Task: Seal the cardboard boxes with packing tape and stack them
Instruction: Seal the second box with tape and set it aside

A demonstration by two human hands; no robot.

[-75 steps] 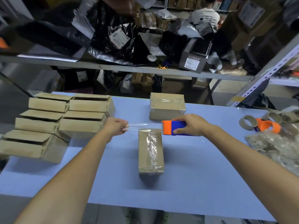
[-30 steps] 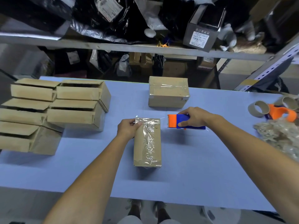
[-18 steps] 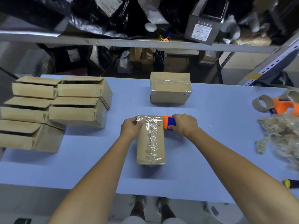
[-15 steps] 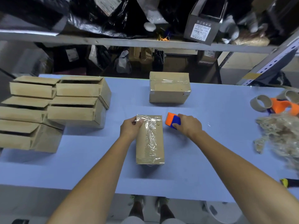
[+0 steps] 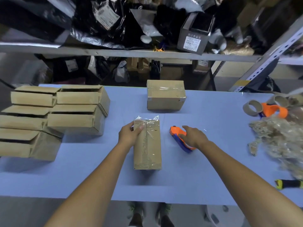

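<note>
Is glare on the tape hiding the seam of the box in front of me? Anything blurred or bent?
Head view: glare streaks the clear tape at the far end of the middle box, yet the seam reads. Head view, right edge: the scrap heap is smeared. Head view, upper right: the shelf post slants, likely wide-lens distortion.
</note>
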